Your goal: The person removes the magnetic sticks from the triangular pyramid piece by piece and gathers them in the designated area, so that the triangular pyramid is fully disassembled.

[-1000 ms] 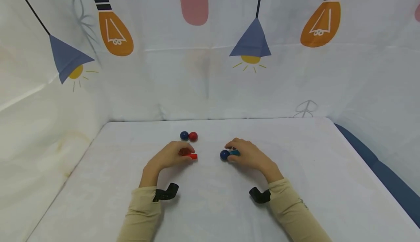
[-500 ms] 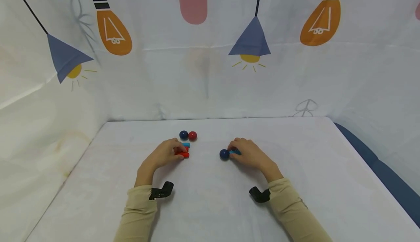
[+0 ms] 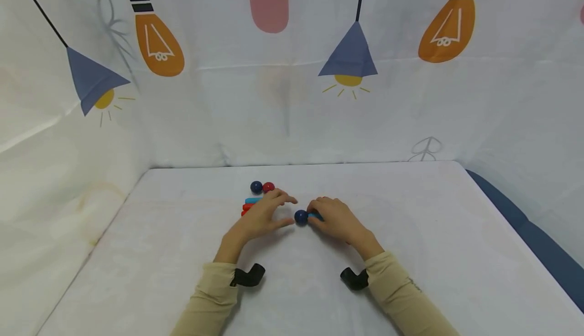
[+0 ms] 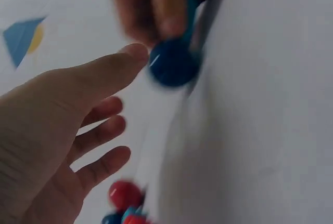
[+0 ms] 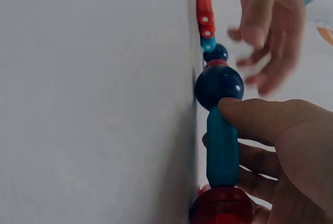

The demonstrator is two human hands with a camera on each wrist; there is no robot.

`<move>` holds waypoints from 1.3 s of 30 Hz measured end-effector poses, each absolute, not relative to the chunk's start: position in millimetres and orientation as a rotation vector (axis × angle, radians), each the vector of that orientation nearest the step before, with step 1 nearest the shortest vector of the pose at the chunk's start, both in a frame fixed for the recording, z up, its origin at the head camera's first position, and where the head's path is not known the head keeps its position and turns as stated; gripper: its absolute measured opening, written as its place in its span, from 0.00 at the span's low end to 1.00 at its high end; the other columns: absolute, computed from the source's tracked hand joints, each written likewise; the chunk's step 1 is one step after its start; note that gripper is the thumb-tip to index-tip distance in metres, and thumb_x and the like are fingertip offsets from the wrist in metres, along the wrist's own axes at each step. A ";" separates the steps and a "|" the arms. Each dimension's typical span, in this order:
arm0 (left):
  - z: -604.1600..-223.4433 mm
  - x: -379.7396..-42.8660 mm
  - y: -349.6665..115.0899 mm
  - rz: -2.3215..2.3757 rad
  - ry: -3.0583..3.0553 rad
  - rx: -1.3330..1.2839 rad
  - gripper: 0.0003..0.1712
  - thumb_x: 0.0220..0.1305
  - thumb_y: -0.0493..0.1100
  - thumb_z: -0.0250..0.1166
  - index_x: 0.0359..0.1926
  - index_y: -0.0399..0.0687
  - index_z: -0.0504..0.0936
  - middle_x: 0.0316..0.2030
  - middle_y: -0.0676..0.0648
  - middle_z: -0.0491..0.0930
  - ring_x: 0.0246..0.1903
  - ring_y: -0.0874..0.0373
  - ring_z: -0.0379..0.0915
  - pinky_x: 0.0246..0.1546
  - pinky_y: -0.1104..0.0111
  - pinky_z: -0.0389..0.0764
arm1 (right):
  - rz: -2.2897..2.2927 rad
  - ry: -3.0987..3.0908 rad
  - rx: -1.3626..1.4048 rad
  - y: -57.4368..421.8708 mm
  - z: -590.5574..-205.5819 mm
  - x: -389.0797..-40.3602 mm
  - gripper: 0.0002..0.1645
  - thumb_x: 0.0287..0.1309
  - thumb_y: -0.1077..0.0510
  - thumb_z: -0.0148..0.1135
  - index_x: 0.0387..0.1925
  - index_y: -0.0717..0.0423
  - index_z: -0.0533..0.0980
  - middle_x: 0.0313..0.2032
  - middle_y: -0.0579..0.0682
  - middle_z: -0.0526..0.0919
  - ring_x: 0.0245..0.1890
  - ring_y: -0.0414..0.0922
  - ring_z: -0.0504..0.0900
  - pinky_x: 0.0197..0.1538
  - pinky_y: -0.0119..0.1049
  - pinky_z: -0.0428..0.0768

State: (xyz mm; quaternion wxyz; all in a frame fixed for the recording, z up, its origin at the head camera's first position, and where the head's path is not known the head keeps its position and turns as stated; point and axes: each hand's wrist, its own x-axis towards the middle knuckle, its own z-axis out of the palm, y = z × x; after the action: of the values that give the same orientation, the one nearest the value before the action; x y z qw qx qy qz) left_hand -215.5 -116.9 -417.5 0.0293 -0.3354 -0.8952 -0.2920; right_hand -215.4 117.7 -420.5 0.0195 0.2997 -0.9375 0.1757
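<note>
Teal in colour, a rod (image 5: 222, 151) is resting in the pinch of the right hand (image 3: 337, 220) near the middle of the white table (image 3: 296, 295); a dark blue ball (image 5: 219, 87) is joining one end, a red piece (image 5: 221, 206) the other; the left hand (image 3: 261, 218) is holding nothing, its fingers standing apart near that ball, though any thumb contact is hard to tell; red sticks (image 3: 247, 207) and a light blue stick (image 3: 253, 200) are lying beside its wrist-side edge; beyond, a second blue ball (image 3: 256, 187) is touching a red ball (image 3: 268, 187).
</note>
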 end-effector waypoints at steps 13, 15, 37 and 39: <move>-428.0 -215.6 -82.5 -0.895 -2.692 -1.102 0.12 0.55 0.38 0.69 0.41 0.46 0.80 0.41 0.51 0.77 0.41 0.59 0.74 0.46 0.68 0.77 | 0.471 -2.805 1.029 118.9 -420.0 -214.2 0.09 0.58 0.52 0.63 0.39 0.50 0.78 0.36 0.44 0.81 0.36 0.41 0.78 0.43 0.40 0.76; -426.5 -217.1 -83.5 -0.867 -2.707 -1.101 0.11 0.55 0.38 0.68 0.41 0.47 0.80 0.41 0.51 0.77 0.42 0.60 0.73 0.47 0.69 0.77 | 0.466 -2.790 1.067 120.4 -420.2 -215.3 0.09 0.57 0.53 0.64 0.39 0.50 0.78 0.36 0.44 0.81 0.37 0.41 0.78 0.44 0.40 0.75; -400.7 -278.2 -103.5 -0.522 -2.850 -0.766 0.12 0.56 0.36 0.67 0.43 0.42 0.81 0.43 0.44 0.77 0.47 0.49 0.75 0.49 0.59 0.77 | 0.600 -2.811 1.204 111.1 -422.5 -213.0 0.08 0.59 0.51 0.63 0.40 0.46 0.79 0.37 0.38 0.80 0.40 0.36 0.75 0.47 0.36 0.73; -402.9 -280.3 -102.7 -0.494 -2.891 -0.755 0.12 0.57 0.36 0.67 0.43 0.43 0.82 0.44 0.45 0.77 0.47 0.50 0.75 0.47 0.58 0.77 | 0.605 -2.801 1.211 111.2 -422.7 -212.5 0.08 0.59 0.51 0.63 0.40 0.45 0.79 0.37 0.38 0.80 0.40 0.36 0.75 0.47 0.36 0.73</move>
State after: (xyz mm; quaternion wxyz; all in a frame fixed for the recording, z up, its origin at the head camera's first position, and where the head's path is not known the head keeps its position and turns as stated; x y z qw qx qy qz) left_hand -280.3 -102.7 -402.9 0.0566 -0.2491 -0.9530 -0.1627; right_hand -212.5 111.2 -422.7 0.0152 0.3893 -0.9002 0.1945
